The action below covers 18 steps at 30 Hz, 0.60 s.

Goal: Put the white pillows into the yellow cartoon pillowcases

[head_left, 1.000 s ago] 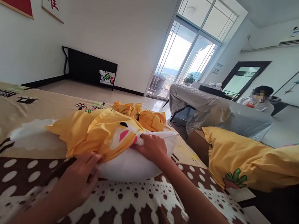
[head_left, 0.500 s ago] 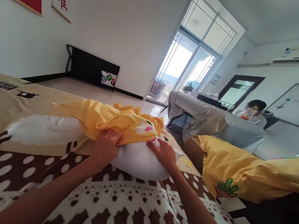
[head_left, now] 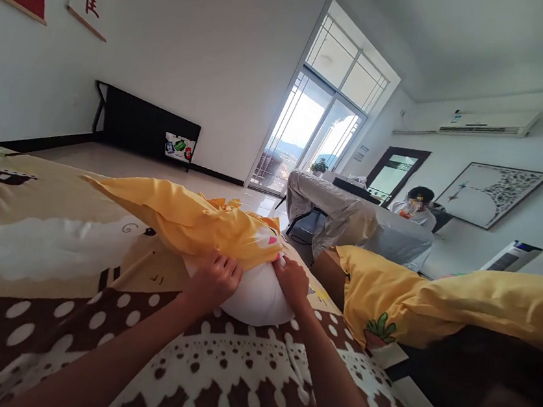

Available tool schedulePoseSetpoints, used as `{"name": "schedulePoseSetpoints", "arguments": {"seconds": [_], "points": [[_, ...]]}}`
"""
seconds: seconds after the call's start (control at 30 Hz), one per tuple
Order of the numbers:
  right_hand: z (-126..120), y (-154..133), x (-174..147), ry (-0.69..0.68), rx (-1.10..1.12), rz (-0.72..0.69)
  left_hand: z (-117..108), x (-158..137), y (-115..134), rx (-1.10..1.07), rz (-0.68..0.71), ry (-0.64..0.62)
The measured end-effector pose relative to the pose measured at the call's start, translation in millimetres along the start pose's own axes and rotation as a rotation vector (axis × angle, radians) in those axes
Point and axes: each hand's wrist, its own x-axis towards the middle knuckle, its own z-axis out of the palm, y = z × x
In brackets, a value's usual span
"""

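Observation:
A white pillow (head_left: pixel 258 297) lies on the patterned blanket (head_left: pixel 243 363) in front of me, its far part covered by a yellow pillowcase (head_left: pixel 186 217) with a pink and white print. My left hand (head_left: pixel 216 279) is closed on the pillowcase's near edge, at the left of the bare pillow. At the right side of the opening, my right hand (head_left: pixel 291 281) grips the edge between thumb and curled fingers. The white near end of the pillow bulges out between both hands. Its other end is hidden inside the cloth.
On the right lies another yellow cloth (head_left: pixel 412 298) with a potted-plant print, beside a cardboard box (head_left: pixel 329 272). Beyond it stands a table under plastic sheeting (head_left: pixel 362 223), with a person (head_left: pixel 418 207) behind it. A black folded frame (head_left: pixel 148 124) leans against the far wall.
My view has turned a little to the right. My left hand has moved right along the pillowcase edge, nearer my right hand, and the pillowcase's left corner stretches out longer.

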Motion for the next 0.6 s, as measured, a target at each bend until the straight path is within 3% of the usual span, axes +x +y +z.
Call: {"name": "schedulePoseSetpoints", "arguments": {"seconds": [0.07,0.3,0.47,0.6], "points": [[0,-5,-1,-0.002,-0.002,-0.004,0,-16,-8,-0.008,-0.024,0.005],[-2,1,-5,0.003,0.041,0.042,17,-59,-24,-0.121,-0.318,0.038],[-1,7,-8,-0.018,0.062,0.063,26,-33,-16,-0.178,-0.343,0.121],[6,12,-14,-0.043,0.045,0.093,42,1,-5,-0.197,-0.336,0.075]]}}
